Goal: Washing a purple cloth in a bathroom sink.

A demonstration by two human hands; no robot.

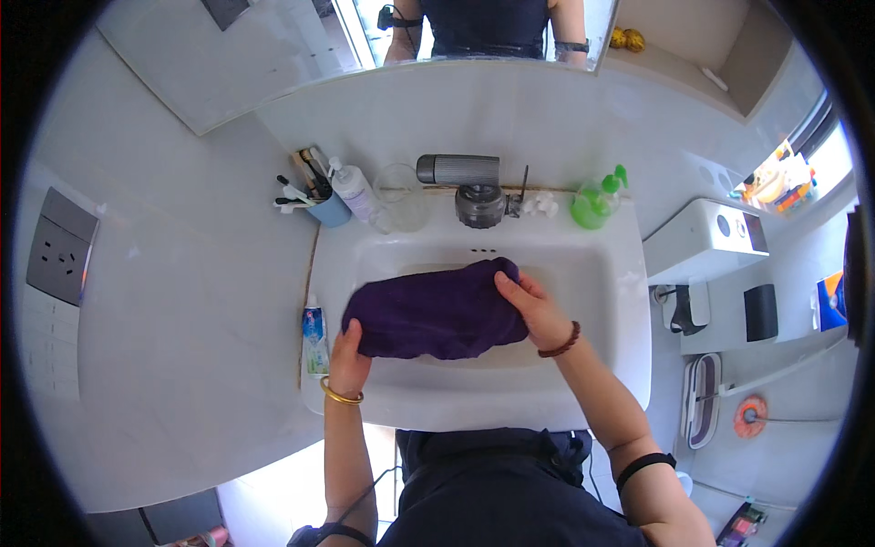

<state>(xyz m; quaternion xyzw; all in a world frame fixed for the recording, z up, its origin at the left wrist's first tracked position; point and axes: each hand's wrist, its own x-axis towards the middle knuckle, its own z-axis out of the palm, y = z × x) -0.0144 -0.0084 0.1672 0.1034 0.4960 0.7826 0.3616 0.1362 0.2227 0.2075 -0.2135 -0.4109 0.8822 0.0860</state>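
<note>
A dark purple cloth (434, 311) is stretched sideways between my hands over the white washbasin (625, 294). My left hand (351, 359) grips its lower left end, thumb on top and fingers hidden beneath. At the upper right end, my right hand (533, 308) pinches the cloth, its thumb lying on the near face. Behind the cloth stands a dark grey faucet (478, 205) with a ribbed upper part. A toothpaste tube (315, 340) lies on the basin's left rim, close to my left hand.
Along the back ledge stand a blue cup (331, 210) with toothbrushes, a white pump bottle (352, 184), a clear glass container (403, 198) and a green soap dispenser (593, 205). Crumpled white material (540, 204) lies beside the faucet. A mirror (492, 34) hangs above; a wall borders the left side.
</note>
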